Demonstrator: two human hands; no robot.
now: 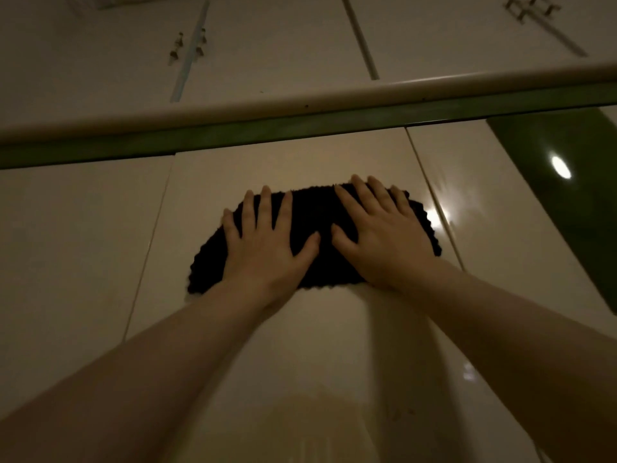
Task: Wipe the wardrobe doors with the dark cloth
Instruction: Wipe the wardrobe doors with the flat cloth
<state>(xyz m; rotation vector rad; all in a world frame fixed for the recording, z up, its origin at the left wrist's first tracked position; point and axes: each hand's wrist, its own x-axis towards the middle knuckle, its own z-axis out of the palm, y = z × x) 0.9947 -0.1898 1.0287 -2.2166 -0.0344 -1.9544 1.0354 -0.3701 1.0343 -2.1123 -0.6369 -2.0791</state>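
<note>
A dark, knobbly cloth (314,212) lies spread flat against a glossy cream wardrobe door (300,345), near the door's top edge. My left hand (267,242) presses flat on the cloth's left half, fingers spread and pointing up. Beside it, my right hand (380,235) presses flat on the right half, also with fingers spread. The two thumbs nearly meet over the middle of the cloth. Both forearms reach up from the bottom of the view.
A cream rounded rail (334,95) over a green strip (300,125) crosses above the cloth. Upper cabinet doors (267,45) with small metal handles (187,45) sit beyond it. Neighbouring door panels (76,245) flank the wiped one; a green curved panel (561,208) with a lamp reflection is at right.
</note>
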